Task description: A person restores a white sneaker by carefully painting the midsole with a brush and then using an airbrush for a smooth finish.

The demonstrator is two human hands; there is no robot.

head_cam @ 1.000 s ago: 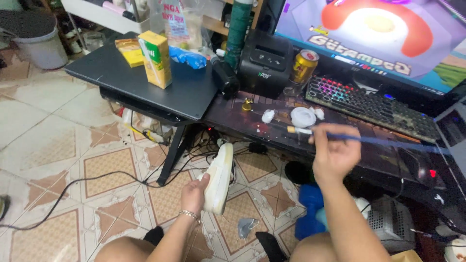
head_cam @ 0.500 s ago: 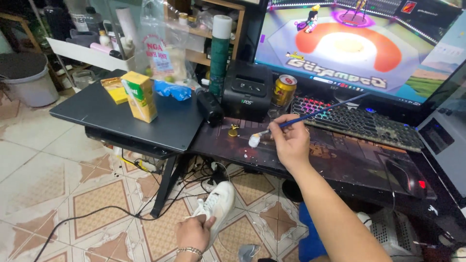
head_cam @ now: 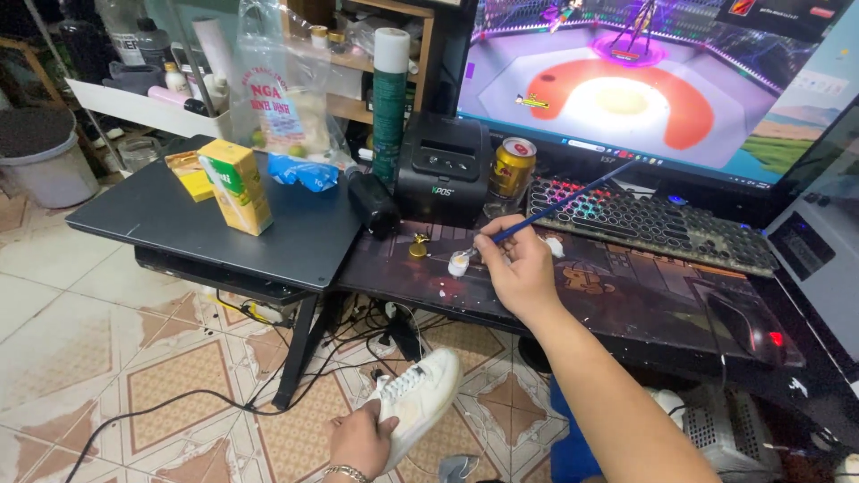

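White paint sits in a small cap (head_cam: pixel 458 264) on the desk mat (head_cam: pixel 617 295), so dip lightly with the blue brush (head_cam: pixel 559 207) pinched in your right hand (head_cam: pixel 517 268) while your left hand (head_cam: pixel 361 440) grips the white shoe (head_cam: pixel 419 402) low over the floor.

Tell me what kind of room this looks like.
Likely a home computer desk doubling as a craft spot: a large monitor and lit keyboard sit on the desk, the right hand dips a blue brush at a small white pot, and the left hand holds a white sneaker over tiled floor.
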